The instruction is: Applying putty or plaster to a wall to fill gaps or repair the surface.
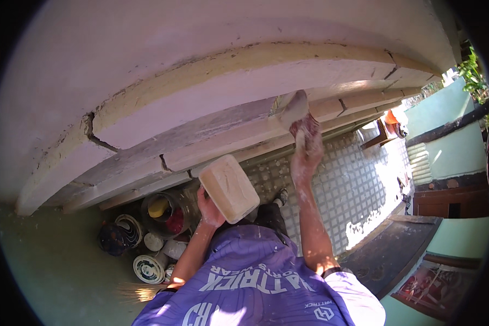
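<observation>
I am filling the ledge (212, 122): my right hand (306, 155) grips a putty knife (292, 108) against it. My left hand (209, 209) clasps the loaded board (229, 187); next comes a steady, flat stroke.

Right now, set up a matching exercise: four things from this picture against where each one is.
Things:
1. putty knife
2. flat cream-coloured board
3. open bucket
4. tiled floor

Places:
A. on the ground far below, beside round tins
B. in the left hand, held level
C. in the right hand, blade against the cracked ledge
D. spread out below, on the right side

Pairs: 1-C, 2-B, 3-A, 4-D
</observation>
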Available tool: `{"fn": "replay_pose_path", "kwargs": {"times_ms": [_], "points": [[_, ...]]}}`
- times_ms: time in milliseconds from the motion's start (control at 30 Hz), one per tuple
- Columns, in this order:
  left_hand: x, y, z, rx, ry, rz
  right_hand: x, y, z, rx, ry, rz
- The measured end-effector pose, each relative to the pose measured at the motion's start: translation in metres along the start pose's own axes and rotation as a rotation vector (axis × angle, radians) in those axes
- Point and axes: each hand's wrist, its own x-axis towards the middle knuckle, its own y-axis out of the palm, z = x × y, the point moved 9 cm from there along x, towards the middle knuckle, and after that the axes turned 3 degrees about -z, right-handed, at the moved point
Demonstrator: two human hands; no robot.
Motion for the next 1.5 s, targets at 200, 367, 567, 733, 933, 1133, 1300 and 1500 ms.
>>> {"fn": "replay_pose_path", "kwargs": {"times_ms": [200,367,567,733,933,1133,1300,1500], "points": [[0.019,0.021,0.025,0.094,-0.045,-0.001,-0.062,-0.021,0.020,-0.180,0.198,0.403],[0.023,0.041,0.055,0.068,-0.001,0.053,-0.084,-0.009,0.032,-0.218,0.111,0.664],[0.029,0.042,0.097,-0.072,0.076,-0.095,-0.093,-0.014,0.020,-0.251,0.084,0.800],[0.029,0.032,0.118,-0.015,0.190,-0.137,-0.099,-0.022,0.019,-0.165,0.037,0.916],[0.012,0.030,0.125,-0.064,0.351,-0.304,-0.111,-0.024,0.016,-0.077,-0.005,1.059],[0.008,0.015,0.139,-0.117,0.386,-0.322,-0.125,-0.027,-0.002,-0.039,-0.046,1.071],[0.004,0.002,0.147,-0.132,0.436,-0.370,-0.136,-0.028,-0.001,0.033,-0.083,1.143],[0.012,-0.010,0.135,-0.158,0.441,-0.301,-0.142,-0.013,-0.021,0.029,0.055,1.255]]}}
